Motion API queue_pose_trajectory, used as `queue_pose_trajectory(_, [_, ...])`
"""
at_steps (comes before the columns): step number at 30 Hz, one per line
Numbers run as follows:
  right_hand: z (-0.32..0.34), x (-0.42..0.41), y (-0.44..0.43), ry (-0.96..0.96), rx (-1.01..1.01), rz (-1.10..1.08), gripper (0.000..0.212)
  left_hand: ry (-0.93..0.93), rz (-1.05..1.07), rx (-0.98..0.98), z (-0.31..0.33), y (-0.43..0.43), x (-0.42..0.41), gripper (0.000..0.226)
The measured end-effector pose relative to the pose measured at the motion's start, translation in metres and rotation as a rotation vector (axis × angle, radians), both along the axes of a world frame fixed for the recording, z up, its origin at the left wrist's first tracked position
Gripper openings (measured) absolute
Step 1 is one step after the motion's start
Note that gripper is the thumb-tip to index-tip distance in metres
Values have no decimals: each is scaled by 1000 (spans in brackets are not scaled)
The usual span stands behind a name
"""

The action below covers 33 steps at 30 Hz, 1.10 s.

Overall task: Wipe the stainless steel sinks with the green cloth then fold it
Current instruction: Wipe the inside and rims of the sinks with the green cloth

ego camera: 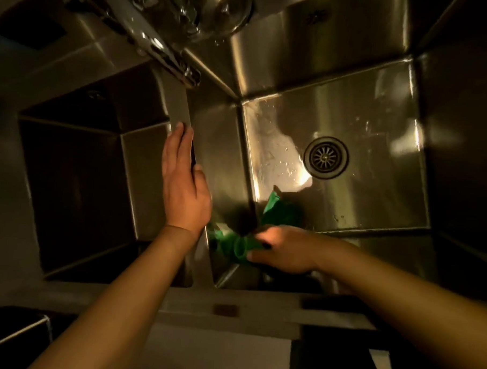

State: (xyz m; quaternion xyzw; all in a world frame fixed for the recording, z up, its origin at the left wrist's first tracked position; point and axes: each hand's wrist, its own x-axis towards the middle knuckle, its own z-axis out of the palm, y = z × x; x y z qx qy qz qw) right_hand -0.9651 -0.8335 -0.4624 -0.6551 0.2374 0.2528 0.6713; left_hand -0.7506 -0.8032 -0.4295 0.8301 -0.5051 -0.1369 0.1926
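Two stainless steel sink basins lie below me. The right sink (379, 112) has a wet floor and a round drain (326, 157). The left sink (78, 177) is dark. A narrow steel divider (179, 103) runs between them. My left hand (185, 181) rests flat on the divider with straight fingers, the thumb over its right edge. My right hand (284, 249) grips a bunched green cloth (274, 213) low in the right sink, against its left wall near the front corner. Part of the cloth is hidden under the hand.
A chrome faucet (164, 52) reaches over the divider from the back, with a round metal vessel (216, 10) behind it. The front rim of the sink (231, 298) runs below my forearms. A dark box edge (15, 333) sits bottom left.
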Motion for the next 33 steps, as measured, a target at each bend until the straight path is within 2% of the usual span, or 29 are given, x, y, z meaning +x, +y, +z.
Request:
queue_pose_trajectory(2, [1, -8, 10, 13, 62, 110, 43, 1, -5, -5, -1, 1, -1, 63])
queue_pose_trajectory(7, [-16, -5, 17, -52, 58, 161, 55, -8, -31, -27, -3, 3, -2, 59])
queue_pose_trajectory(11, [-24, -18, 21, -87, -45, 272, 63, -53, -230, 2, 5, 12, -13, 52])
queue_pose_trajectory(20, [-15, -64, 3, 36, -15, 281, 68, -36, -613, 476, 34, 122, -50, 62])
queue_pose_trajectory(24, [-31, -64, -3, 82, 4, 330, 70, -61, -634, 629, 27, 148, -62, 69])
queue_pose_trajectory(33, [-103, -14, 16, 125, 11, 339, 66, -58, -563, 456, 14, 157, -66, 62])
